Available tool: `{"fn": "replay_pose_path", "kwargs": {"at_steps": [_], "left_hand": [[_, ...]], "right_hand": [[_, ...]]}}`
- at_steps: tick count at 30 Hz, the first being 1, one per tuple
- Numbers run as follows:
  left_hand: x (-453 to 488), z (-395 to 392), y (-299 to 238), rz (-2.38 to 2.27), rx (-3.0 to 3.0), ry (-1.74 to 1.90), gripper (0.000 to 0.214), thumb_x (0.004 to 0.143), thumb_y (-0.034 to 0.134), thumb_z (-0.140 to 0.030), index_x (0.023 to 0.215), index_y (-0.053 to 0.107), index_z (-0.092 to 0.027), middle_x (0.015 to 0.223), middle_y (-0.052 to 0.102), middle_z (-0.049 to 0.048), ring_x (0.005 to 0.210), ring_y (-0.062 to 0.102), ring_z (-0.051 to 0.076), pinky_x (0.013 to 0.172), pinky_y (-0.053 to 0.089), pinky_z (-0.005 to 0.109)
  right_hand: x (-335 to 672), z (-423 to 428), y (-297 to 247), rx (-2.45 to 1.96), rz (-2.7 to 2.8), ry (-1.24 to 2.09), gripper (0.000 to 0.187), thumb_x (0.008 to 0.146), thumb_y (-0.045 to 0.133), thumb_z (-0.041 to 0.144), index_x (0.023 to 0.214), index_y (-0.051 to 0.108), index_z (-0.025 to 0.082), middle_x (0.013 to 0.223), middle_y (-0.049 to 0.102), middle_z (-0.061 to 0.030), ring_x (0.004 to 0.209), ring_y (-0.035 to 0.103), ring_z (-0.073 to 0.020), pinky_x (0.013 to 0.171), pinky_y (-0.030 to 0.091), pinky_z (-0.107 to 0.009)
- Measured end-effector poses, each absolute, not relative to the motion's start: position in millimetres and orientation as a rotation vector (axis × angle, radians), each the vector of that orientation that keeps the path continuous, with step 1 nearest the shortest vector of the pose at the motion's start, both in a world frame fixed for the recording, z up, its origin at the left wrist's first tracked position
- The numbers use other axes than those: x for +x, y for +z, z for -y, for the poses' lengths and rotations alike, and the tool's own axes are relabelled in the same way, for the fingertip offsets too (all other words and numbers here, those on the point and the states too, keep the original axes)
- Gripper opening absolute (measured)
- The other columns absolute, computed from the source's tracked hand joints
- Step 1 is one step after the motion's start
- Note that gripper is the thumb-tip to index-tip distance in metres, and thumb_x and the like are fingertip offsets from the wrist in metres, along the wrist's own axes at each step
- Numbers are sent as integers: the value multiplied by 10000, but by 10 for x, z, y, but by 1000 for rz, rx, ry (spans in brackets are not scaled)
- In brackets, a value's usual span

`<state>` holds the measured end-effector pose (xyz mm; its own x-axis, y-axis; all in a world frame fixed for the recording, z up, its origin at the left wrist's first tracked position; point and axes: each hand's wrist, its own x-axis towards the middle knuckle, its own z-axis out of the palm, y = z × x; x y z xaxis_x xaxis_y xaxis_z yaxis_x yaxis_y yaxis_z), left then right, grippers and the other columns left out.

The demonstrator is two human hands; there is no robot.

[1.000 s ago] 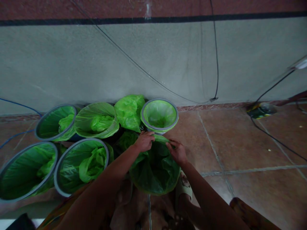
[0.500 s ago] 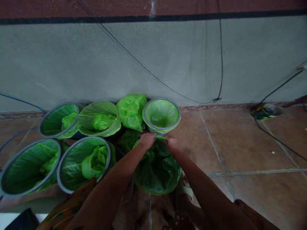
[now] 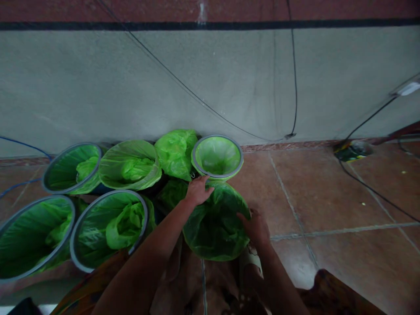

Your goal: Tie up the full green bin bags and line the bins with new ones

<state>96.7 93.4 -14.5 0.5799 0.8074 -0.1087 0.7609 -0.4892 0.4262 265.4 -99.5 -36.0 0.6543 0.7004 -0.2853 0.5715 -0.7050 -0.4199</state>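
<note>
Between my hands stands a bin lined with a green plastic bag [image 3: 216,232]. The bag is folded out over its rim, and no grey ring shows there. At the upper left of this rim is my left hand [image 3: 197,192], with its thumb stretched away from the fingers. My right hand [image 3: 257,227] grips the right side of the rim, thumb inside the bag and fingers outside. Just beyond, against the wall, a smaller bin [image 3: 218,175] has a green liner held under a grey ring. A bunched green bag [image 3: 177,151] sits to its left.
Several more bins with green liners stand at the left, among them a grey-ringed bin [image 3: 75,245] and a bin without a ring [image 3: 149,181]. Dark cables run down the wall [image 3: 157,105]. A dark packet [image 3: 352,151] lies by the wall on the tiled floor [image 3: 328,188].
My hands have moved apart from the far edge of the bag. The right one has slid down along the right side of the rim; the left has opened its thumb.
</note>
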Motion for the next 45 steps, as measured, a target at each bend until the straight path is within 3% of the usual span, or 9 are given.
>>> {"fn": "replay_pose_path", "kwargs": {"at_steps": [3, 7, 11, 22, 25, 29, 33, 41, 45], "left_hand": [[1116, -914, -196, -1195, 2435, 178, 328, 861, 614, -285, 1172, 604, -180, 1182, 678, 81, 1097, 615, 226, 969, 449, 353], [1179, -909, -262, -1132, 2535, 223, 98, 867, 575, -191, 928, 651, -184, 973, 706, 55, 933, 637, 211, 881, 459, 344], [1080, -876, -292, -1031, 2697, 290, 176, 918, 493, -188, 843, 652, -184, 904, 697, 60, 891, 620, 205, 875, 452, 364], [726, -700, -143, -980, 2782, 74, 182, 810, 557, -108, 874, 692, -212, 1382, 566, 85, 1271, 471, 296, 1145, 231, 583], [824, -755, -26, -1051, 2623, 269, 205, 827, 560, -179, 984, 685, -222, 1365, 582, 62, 1240, 512, 258, 1144, 293, 502], [1117, -901, -9, -1176, 2433, 369, 316, 959, 413, -288, 1148, 647, -188, 1174, 685, 75, 1110, 608, 191, 1014, 448, 332], [1282, -990, -109, -1076, 2526, 43, 322, 962, 439, -375, 954, 708, -197, 1004, 725, 72, 1001, 655, 216, 931, 489, 330], [1051, -930, -254, -1243, 2548, -222, 224, 885, 532, -223, 1082, 636, -197, 1070, 721, 88, 1032, 666, 236, 902, 512, 345], [943, -947, -241, -1372, 2440, -80, 458, 821, 627, -240, 1270, 546, -215, 1220, 671, 89, 1112, 633, 232, 953, 496, 333]], "right_hand": [[2821, 748, -245, -2467, 967, 541, 581, 920, 414, 491, 1312, 551, 85, 1230, 645, -222, 1105, 631, -306, 887, 482, -382], [2932, 286, -213, -2240, 1102, 590, 446, 947, 364, 393, 1138, 664, 125, 1150, 694, -180, 1043, 650, -253, 906, 471, -340], [2866, 100, -325, -2084, 1233, 736, 375, 946, 381, 350, 994, 700, 158, 1045, 731, -135, 955, 667, -213, 875, 478, -299], [2796, 338, -452, -2209, 1409, 746, 440, 821, 542, 153, 1253, 621, 186, 1174, 703, -95, 1081, 645, -227, 953, 468, -317], [2853, 290, -419, -2117, 1289, 765, 463, 811, 608, 263, 1262, 609, 155, 1234, 675, -115, 1121, 628, -235, 975, 474, -343], [2874, 129, -350, -2029, 1196, 693, 359, 929, 452, 357, 1092, 700, 155, 1130, 720, -111, 1023, 665, -201, 934, 487, -305], [2810, -13, -345, -2036, 1440, 767, 307, 931, 460, 296, 1065, 720, 204, 1074, 742, -68, 954, 675, -189, 882, 490, -279], [2773, -28, -375, -2258, 1667, 733, 287, 923, 502, 293, 1109, 693, 187, 1007, 746, -88, 943, 666, -210, 837, 459, -271], [2675, 226, -382, -2441, 1368, 606, 317, 946, 428, 299, 1062, 696, 177, 944, 741, -107, 854, 673, -212, 736, 447, -271]]}}
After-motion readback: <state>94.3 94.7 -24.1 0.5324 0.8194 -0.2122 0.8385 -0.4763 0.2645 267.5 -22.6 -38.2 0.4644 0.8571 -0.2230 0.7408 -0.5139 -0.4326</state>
